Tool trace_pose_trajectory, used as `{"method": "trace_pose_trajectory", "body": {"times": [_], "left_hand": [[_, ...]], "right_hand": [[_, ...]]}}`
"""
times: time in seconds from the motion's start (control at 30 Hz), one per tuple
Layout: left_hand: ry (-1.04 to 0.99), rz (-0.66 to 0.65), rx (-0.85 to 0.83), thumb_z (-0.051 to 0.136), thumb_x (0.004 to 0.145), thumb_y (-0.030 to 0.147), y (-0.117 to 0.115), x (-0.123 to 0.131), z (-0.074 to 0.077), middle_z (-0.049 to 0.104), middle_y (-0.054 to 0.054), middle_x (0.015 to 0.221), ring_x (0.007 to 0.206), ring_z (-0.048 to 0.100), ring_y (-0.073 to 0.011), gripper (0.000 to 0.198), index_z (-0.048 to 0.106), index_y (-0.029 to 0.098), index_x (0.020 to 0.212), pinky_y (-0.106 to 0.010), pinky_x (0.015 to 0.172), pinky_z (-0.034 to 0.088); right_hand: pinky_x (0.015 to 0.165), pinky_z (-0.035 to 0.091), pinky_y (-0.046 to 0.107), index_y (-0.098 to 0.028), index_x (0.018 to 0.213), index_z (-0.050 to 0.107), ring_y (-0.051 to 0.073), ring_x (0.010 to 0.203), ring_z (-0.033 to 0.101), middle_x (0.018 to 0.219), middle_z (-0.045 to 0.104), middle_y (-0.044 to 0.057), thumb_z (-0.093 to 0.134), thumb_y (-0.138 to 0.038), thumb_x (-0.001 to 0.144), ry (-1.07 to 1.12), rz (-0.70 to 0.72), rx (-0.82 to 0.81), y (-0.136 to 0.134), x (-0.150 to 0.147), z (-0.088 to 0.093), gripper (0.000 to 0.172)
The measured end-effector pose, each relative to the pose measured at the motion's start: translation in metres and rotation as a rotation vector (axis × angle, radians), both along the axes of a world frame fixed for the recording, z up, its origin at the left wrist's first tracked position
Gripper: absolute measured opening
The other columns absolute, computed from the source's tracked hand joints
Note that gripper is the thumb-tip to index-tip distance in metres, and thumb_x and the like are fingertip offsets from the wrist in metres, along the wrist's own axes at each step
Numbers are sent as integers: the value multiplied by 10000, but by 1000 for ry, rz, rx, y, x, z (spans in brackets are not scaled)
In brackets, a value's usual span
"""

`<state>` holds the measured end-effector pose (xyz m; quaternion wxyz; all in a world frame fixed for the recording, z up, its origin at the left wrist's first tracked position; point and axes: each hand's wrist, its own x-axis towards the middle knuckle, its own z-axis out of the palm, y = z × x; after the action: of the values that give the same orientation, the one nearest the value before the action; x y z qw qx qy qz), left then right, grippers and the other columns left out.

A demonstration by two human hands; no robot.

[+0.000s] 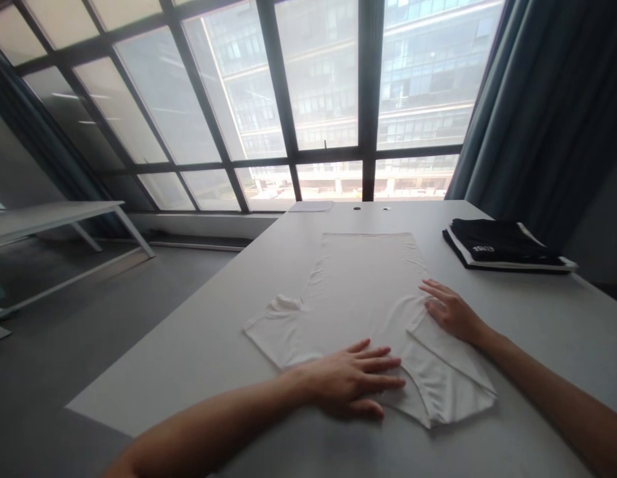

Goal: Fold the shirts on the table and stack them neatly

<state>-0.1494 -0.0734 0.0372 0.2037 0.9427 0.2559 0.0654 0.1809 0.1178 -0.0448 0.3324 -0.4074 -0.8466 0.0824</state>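
White T-shirt (358,292) flat on table (188,352)

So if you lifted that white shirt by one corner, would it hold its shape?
Probably not: the white shirt lies flat with soft wrinkles, so it likely droops. It looks thin, so probably light. Pushed, it may bunch up, as creases by the left hand suggest.

Your one camera sits on your head, looking forward and down, close over the shirt (362,285), toward the window (323,79).
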Motion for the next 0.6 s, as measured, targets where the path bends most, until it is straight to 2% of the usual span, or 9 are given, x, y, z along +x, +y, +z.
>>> {"method": "trace_pose_trajectory", "body": {"times": [0.2,0.37,0.47,0.6], "left_hand": [[7,18,36,477,1010,549,-10,4,-5,275,-24,1660,1544,189,-265,629,352,316,1581,-482,1264,39],[10,35,9,485,1018,517,-5,-2,4,300,3,1652,1546,186,-241,618,334,330,1587,-443,1269,90],[5,127,48,448,1041,484,5,-12,9,300,-10,1654,1545,196,-233,591,311,329,1594,-443,1267,136],[-4,311,158,416,1057,424,14,-19,-2,331,-64,1641,1546,204,-234,540,353,284,1576,-478,1259,167]], "right_hand": [[1201,355,507,-189,1352,637,296,1429,444,1491,536,135,538,-429,927,-79,15,-37,6,6,-10,498],[1190,369,508,-186,1345,649,300,1412,468,1456,571,136,513,-445,926,-111,0,-53,8,7,-11,511],[1180,383,507,-196,1320,671,307,1388,497,1432,593,135,516,-450,917,-106,-6,-58,8,7,-10,501],[1187,373,508,-196,1321,669,309,1393,490,1439,588,131,511,-462,918,-117,5,-63,9,8,-11,508]]}}
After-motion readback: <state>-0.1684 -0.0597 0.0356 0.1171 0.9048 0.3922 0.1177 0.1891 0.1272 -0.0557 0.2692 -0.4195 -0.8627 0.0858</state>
